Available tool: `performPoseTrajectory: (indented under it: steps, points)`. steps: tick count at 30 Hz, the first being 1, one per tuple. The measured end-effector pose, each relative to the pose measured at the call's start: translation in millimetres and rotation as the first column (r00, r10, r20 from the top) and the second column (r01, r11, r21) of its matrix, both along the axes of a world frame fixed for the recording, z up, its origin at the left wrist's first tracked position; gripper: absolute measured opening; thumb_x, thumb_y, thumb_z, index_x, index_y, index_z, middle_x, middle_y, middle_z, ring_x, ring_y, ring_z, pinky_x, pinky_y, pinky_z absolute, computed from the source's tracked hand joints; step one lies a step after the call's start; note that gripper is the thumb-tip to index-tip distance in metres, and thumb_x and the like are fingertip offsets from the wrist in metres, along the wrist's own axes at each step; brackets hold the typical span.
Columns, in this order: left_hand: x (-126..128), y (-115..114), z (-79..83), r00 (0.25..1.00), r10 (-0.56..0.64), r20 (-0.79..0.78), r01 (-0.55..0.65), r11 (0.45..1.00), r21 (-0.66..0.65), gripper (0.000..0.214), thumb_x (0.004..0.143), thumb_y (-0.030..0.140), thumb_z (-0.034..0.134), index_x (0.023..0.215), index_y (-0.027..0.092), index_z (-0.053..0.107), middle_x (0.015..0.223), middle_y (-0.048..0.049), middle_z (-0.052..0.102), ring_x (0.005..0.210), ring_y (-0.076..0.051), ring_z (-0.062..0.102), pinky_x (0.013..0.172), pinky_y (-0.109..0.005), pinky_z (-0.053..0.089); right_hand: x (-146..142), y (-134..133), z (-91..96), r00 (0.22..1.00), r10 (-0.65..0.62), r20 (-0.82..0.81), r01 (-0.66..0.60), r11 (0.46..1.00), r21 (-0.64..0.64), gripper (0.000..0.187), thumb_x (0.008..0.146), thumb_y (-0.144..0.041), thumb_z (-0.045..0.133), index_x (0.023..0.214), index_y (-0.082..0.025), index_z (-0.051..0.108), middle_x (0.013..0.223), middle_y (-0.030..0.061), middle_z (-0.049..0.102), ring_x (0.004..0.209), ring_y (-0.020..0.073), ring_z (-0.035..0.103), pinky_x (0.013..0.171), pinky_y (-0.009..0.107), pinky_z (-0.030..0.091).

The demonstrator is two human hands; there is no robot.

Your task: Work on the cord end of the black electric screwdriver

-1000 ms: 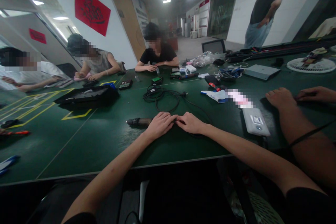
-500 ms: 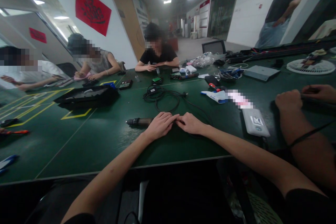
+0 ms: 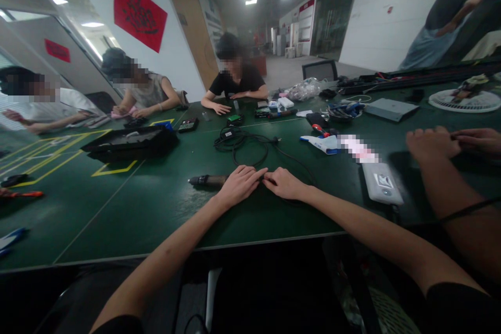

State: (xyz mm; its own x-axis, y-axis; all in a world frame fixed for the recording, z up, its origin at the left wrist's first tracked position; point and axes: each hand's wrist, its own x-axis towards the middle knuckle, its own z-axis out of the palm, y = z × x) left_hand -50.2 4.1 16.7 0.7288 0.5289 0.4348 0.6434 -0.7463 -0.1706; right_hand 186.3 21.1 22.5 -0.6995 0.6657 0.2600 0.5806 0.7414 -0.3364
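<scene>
An electric screwdriver (image 3: 211,181) lies on the green table in front of me, its dark tip pointing left. My left hand (image 3: 240,186) rests over its rear part, fingers wrapped round the body and the index finger reaching toward the tail. At that tail end, my right hand (image 3: 285,183) is closed in a pinch, close to the left fingertips. What sits between the right fingers is largely hidden; it looks like the dark cable end. Behind both hands, a coiled black cable (image 3: 250,148) with a plug lies on the table.
A black tray (image 3: 131,143) stands to the left. On the right are a white box-shaped device (image 3: 381,182), a blue-and-white packet (image 3: 321,143) and a co-worker's hands (image 3: 432,143). Several people sit across the table (image 3: 156,203). A laptop-like grey slab (image 3: 391,108) lies farther back.
My hands have hardly moved. The co-worker's hands at right shifted slightly, the standing person moved right, and the person opposite spread their hands apart.
</scene>
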Motion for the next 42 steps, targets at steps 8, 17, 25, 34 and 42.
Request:
performPoseTrajectory:
  steps: [8,17,25,34,42]
  points:
    - [-1.5,-0.4,0.8,0.998,-0.049,-0.026,0.049,0.999,0.001,0.056,0.107,0.025,0.047,0.161,0.021,0.035,0.124,-0.0103,0.068,0.124,-0.025,0.060,0.108,-0.043,0.047,0.8,2.1,-2.9,0.999,0.030,-0.028,-0.030,1.000,0.000,0.025,0.106,-0.029,0.054,0.100,-0.015,0.074,0.086,0.0067,0.075,0.071,0.0154,0.063,0.071,0.026,0.039]
    - [-1.5,-0.5,-0.4,0.998,-0.059,-0.037,0.058,0.998,-0.005,0.058,0.105,0.022,0.048,0.161,0.021,0.035,0.123,-0.0102,0.068,0.125,-0.025,0.059,0.111,-0.044,0.045,1.2,0.7,-0.9,0.998,0.043,-0.054,-0.044,0.999,-0.018,0.025,0.106,-0.028,0.054,0.100,-0.014,0.075,0.088,0.0074,0.076,0.071,0.0147,0.064,0.073,0.025,0.041]
    - [-1.1,-0.2,0.9,0.998,-0.042,-0.040,0.042,0.999,-0.006,0.059,0.106,0.024,0.049,0.162,0.020,0.032,0.122,-0.0098,0.068,0.124,-0.026,0.059,0.110,-0.045,0.046,1.2,3.7,-5.4,1.000,0.024,-0.016,-0.023,0.999,0.047,0.026,0.106,-0.029,0.055,0.098,-0.014,0.075,0.085,0.0071,0.075,0.071,0.0155,0.064,0.071,0.026,0.039]
    - [-1.7,-0.2,0.1,0.998,-0.052,-0.037,0.052,0.999,-0.003,0.058,0.106,0.027,0.048,0.162,0.022,0.033,0.122,-0.0101,0.068,0.124,-0.026,0.060,0.110,-0.046,0.046,1.5,2.9,-5.1,0.999,0.031,-0.028,-0.030,0.998,0.047,0.026,0.107,-0.028,0.054,0.100,-0.014,0.075,0.088,0.0078,0.076,0.073,0.0159,0.065,0.072,0.026,0.040]
    - [-1.4,0.6,-0.4,0.999,-0.028,-0.032,0.028,1.000,-0.001,0.061,0.106,0.028,0.049,0.164,0.021,0.031,0.121,-0.0096,0.068,0.123,-0.026,0.060,0.110,-0.046,0.046,1.1,-0.2,1.4,1.000,0.021,-0.011,-0.021,1.000,0.015,0.026,0.106,-0.028,0.054,0.097,-0.014,0.075,0.085,0.0070,0.075,0.071,0.0151,0.063,0.071,0.026,0.040]
